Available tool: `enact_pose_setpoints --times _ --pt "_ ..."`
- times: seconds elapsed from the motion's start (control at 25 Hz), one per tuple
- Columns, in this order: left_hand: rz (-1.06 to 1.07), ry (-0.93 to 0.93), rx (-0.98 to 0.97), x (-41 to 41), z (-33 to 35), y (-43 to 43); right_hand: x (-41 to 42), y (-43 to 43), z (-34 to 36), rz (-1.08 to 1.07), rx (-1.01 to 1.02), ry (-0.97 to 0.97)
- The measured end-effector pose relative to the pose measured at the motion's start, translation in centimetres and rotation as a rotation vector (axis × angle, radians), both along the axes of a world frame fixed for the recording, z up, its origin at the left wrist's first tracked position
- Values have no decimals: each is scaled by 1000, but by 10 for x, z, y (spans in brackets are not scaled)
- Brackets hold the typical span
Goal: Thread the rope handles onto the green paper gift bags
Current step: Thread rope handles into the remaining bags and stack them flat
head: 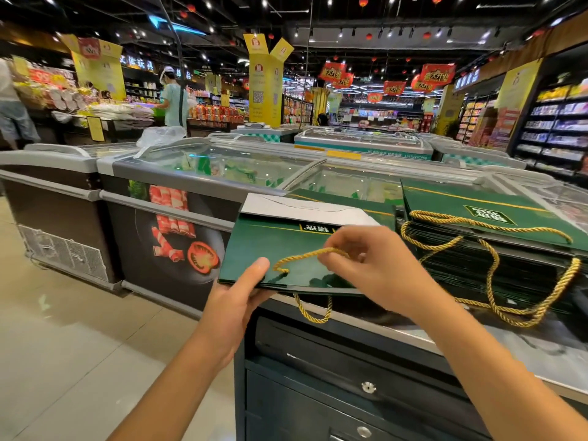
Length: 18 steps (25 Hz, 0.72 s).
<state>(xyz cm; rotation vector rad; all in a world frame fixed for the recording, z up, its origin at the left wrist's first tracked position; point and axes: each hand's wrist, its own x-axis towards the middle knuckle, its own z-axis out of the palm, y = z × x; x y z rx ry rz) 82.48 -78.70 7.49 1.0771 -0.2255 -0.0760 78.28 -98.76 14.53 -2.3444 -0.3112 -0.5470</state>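
Observation:
I hold a flat dark green paper gift bag (264, 246) over the edge of a counter. My left hand (237, 297) grips its near left corner, thumb on top. A gold rope handle (300, 257) passes through a hole near that thumb, and my right hand (366, 265) pinches the rope's other end above the bag. A second gold loop (313, 313) hangs below the bag's near edge. To the right lies a stack of green bags (496, 218) with gold rope handles (541, 300) fitted.
The steel-topped counter (525, 342) has dark drawers (350, 386) below. Glass-lidded chest freezers (206, 167) stand ahead and to the left. More flat green bags (359, 202) lie behind the held one. A person (173, 97) stands far off at shelves; tiled floor (63, 345) on my left.

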Motion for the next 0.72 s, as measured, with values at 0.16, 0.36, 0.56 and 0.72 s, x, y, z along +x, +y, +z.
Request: enact_pose_setpoints --times 0.16,0.36,0.56,0.72 --pt "83 54 127 -1 4 -9 -2 3 43 87 -111 141" --pt "24 82 31 7 5 -5 2 6 76 34 -370 182" --pt "-10 53 49 5 7 -4 -3 8 97 11 -340 88" --pt "-26 62 35 2 8 -3 -11 7 119 -47 -299 -1"
